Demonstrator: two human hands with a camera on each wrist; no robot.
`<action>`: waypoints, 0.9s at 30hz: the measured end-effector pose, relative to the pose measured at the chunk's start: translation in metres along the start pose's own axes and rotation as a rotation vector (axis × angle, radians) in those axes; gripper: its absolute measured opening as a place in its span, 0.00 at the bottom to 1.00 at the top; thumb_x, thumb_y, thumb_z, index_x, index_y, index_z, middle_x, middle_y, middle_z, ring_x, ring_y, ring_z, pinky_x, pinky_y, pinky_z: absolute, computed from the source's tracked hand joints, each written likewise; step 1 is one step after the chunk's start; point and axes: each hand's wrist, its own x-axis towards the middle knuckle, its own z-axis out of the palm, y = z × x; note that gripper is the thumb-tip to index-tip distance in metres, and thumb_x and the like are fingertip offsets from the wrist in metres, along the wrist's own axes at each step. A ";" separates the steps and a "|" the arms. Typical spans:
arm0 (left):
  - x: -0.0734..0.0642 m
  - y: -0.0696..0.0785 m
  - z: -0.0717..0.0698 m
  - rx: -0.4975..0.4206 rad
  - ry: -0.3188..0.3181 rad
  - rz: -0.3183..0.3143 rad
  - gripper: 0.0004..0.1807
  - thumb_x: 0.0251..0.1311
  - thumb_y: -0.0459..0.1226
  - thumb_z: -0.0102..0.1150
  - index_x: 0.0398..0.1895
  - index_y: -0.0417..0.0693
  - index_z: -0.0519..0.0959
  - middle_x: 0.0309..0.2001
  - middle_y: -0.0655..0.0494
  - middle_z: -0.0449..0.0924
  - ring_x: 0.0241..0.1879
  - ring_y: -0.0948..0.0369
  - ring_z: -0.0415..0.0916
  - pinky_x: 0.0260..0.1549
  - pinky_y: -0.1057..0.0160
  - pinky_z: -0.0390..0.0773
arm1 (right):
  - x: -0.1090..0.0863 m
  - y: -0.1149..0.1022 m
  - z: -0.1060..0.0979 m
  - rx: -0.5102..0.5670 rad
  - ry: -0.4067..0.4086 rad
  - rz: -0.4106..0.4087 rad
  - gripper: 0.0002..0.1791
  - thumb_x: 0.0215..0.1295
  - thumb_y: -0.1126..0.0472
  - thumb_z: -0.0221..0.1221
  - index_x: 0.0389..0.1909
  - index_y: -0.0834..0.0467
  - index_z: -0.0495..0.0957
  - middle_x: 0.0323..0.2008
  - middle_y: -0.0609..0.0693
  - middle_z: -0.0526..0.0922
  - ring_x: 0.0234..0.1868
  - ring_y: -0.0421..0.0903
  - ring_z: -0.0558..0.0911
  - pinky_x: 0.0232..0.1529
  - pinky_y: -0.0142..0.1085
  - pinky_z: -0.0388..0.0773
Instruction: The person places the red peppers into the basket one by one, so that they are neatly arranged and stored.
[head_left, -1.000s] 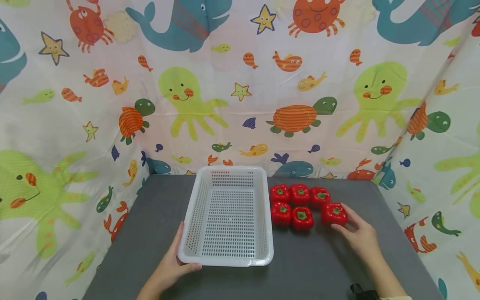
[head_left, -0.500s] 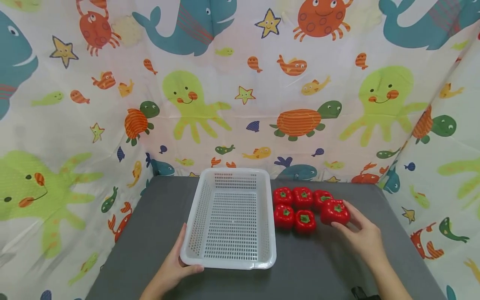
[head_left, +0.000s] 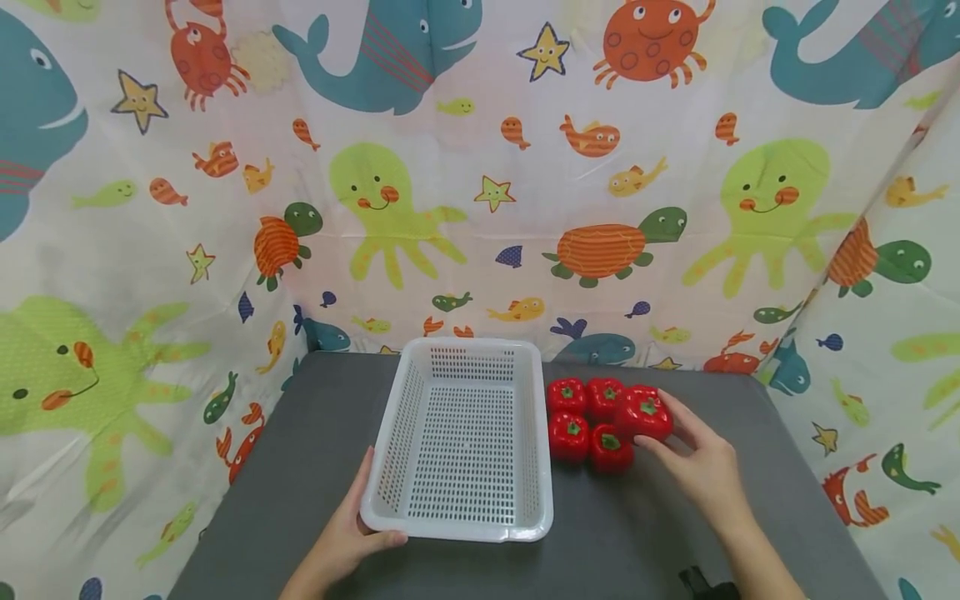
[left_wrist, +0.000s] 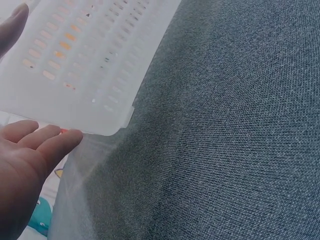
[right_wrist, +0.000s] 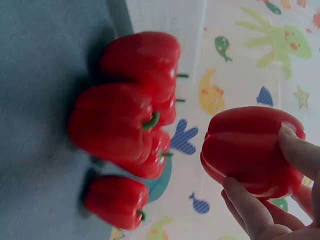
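A white perforated plastic basket [head_left: 465,442] stands on the grey table. My left hand [head_left: 341,529] holds its near left corner, thumb along the front and fingers against the left side; in the left wrist view, thumb and fingers lie on different sides of the basket wall [left_wrist: 75,95]. My right hand [head_left: 701,467] grips a red bell pepper [head_left: 643,412] between thumb and fingers, raised off the table. Several other red bell peppers [head_left: 568,437] stand grouped right of the basket. One of them, a separate pepper [right_wrist: 117,200] in the right wrist view, is hidden behind the held one in the head view.
The grey tabletop [head_left: 600,533] runs up to a curtain [head_left: 420,217] printed with sea animals, which encloses the back and sides. A black object [head_left: 705,586] shows beside the right forearm at the bottom edge.
My right hand has lifted the bell pepper and carried it left, over the right side of the pepper group. My left hand stays at the basket corner. The head view has shifted slightly.
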 end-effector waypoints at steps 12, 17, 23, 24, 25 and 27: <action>0.003 -0.001 0.003 -0.046 -0.001 -0.029 0.69 0.53 0.23 0.71 0.81 0.70 0.30 0.82 0.42 0.31 0.69 0.28 0.57 0.53 0.56 0.82 | 0.006 -0.024 0.024 0.063 -0.024 -0.052 0.41 0.60 0.49 0.72 0.74 0.44 0.67 0.65 0.58 0.78 0.51 0.59 0.86 0.41 0.40 0.87; 0.004 0.000 0.004 -0.053 -0.005 -0.028 0.69 0.54 0.23 0.70 0.81 0.70 0.30 0.82 0.44 0.29 0.69 0.27 0.56 0.54 0.56 0.82 | 0.010 -0.036 0.033 0.114 -0.062 -0.045 0.42 0.61 0.48 0.71 0.75 0.42 0.65 0.67 0.59 0.75 0.57 0.65 0.82 0.46 0.52 0.85; 0.004 -0.001 0.004 -0.055 0.011 -0.037 0.69 0.53 0.22 0.71 0.81 0.71 0.31 0.82 0.45 0.30 0.69 0.28 0.56 0.53 0.56 0.82 | 0.015 -0.043 0.044 0.159 -0.084 -0.040 0.43 0.58 0.46 0.72 0.75 0.37 0.64 0.68 0.54 0.74 0.61 0.61 0.79 0.49 0.51 0.84; 0.004 -0.001 0.004 -0.054 0.013 -0.039 0.69 0.53 0.22 0.71 0.81 0.71 0.31 0.82 0.45 0.31 0.69 0.28 0.56 0.53 0.56 0.82 | 0.017 -0.044 0.047 0.167 -0.083 -0.047 0.43 0.58 0.46 0.73 0.74 0.37 0.65 0.68 0.53 0.75 0.61 0.60 0.79 0.49 0.51 0.84; 0.003 0.000 0.003 -0.055 0.014 -0.042 0.69 0.53 0.22 0.71 0.81 0.70 0.31 0.82 0.45 0.32 0.69 0.28 0.57 0.53 0.56 0.82 | 0.018 -0.044 0.049 0.170 -0.083 -0.055 0.43 0.58 0.46 0.73 0.74 0.37 0.65 0.68 0.53 0.75 0.61 0.59 0.79 0.48 0.50 0.85; 0.003 0.000 0.002 -0.051 0.015 -0.048 0.69 0.53 0.23 0.70 0.81 0.70 0.31 0.82 0.46 0.33 0.68 0.29 0.58 0.53 0.55 0.82 | 0.020 -0.046 0.054 0.181 -0.085 -0.066 0.43 0.57 0.47 0.73 0.74 0.37 0.66 0.67 0.53 0.76 0.61 0.58 0.79 0.48 0.50 0.85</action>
